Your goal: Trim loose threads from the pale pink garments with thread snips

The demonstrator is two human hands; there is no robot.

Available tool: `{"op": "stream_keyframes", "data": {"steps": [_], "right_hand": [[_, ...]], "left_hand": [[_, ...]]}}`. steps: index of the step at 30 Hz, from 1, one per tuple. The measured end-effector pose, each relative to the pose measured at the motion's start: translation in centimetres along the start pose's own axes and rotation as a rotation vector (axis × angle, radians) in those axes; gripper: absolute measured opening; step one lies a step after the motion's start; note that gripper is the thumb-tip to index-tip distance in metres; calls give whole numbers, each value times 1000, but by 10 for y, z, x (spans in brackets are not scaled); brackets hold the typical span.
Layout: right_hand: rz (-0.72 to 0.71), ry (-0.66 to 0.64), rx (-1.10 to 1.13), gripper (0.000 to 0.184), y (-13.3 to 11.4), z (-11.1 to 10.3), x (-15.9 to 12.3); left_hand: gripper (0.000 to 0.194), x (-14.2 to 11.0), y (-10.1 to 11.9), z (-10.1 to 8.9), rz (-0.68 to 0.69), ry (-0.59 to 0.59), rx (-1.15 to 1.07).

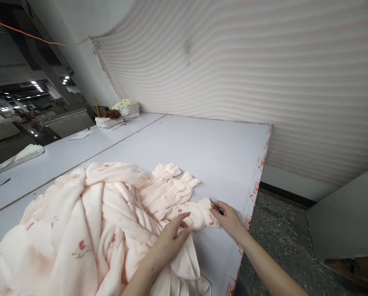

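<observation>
A large heap of pale pink, soft fabric [106, 213] with small red and brown prints lies in loose folds across the table's near side. Its gathered, ruffled end reaches right toward my right hand [228, 220]. Those fingers are closed around small thread snips [217, 206], whose metal tip points up and left over the fabric's end; the rest of the tool is hidden in the hand. My left hand [173, 238] rests on the folds just to the left, its index finger stretched out and its thumb apart. Fabric partly hides its underside.
The pale table [202, 144] has a right edge with red-printed tape [259, 168]. Stacks of folded white cloth [110, 122] stand at the far left, and another folded cloth [30, 152] lies nearer. Striped sheeting [233, 74] hangs behind; speckled floor [273, 230] shows at right.
</observation>
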State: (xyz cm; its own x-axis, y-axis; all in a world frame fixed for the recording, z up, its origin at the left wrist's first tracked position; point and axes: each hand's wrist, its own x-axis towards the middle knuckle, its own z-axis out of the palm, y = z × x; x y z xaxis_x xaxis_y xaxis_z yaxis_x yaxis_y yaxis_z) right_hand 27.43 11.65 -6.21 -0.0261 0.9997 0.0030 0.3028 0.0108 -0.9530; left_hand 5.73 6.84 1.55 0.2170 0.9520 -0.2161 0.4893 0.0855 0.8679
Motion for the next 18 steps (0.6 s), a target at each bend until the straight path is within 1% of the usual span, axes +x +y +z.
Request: {"op": "stream_keyframes", "data": {"steps": [2, 4, 5, 6, 7, 9, 10, 11, 12, 13, 14, 16, 18], "right_hand": [[-50, -77, 81, 24, -11, 10, -15], [-68, -185, 175, 23, -18, 14, -30], [-65, -202, 208, 22, -19, 15, -35], [-56, -184, 220, 22, -18, 13, -38], [-47, -137, 208, 23, -17, 11, -39], [-55, -48, 111, 33, -14, 7, -33], [-78, -45, 50, 37, -14, 6, -28], [-108, -68, -5, 35, -16, 5, -23], [-140, -97, -47, 27, -19, 5, -17], [-170, -115, -74, 17, -23, 6, -12], [-195, -119, -87, 12, -28, 8, -8], [-219, -106, -83, 13, -37, 11, -4], [-198, -99, -63, 14, -41, 13, -5]], "left_hand": [[43, 11, 4, 7, 37, -56, -9], [34, 20, 2, 14, 40, -73, -47], [26, 23, -1, 17, 31, -47, -55], [18, 24, -3, 20, 21, -2, -51], [11, 24, -6, 22, 14, 50, -38], [5, 22, -10, 24, 24, 130, 7], [4, 20, -11, 25, 42, 153, 37], [3, 17, -11, 26, 64, 174, 69], [2, 15, -11, 26, 85, 200, 107], [6, 13, -12, 26, 107, 234, 149], [10, 11, -12, 27, 129, 280, 193], [18, 10, -15, 27, 181, 380, 259], [22, 10, -20, 25, 245, 465, 280]]}}
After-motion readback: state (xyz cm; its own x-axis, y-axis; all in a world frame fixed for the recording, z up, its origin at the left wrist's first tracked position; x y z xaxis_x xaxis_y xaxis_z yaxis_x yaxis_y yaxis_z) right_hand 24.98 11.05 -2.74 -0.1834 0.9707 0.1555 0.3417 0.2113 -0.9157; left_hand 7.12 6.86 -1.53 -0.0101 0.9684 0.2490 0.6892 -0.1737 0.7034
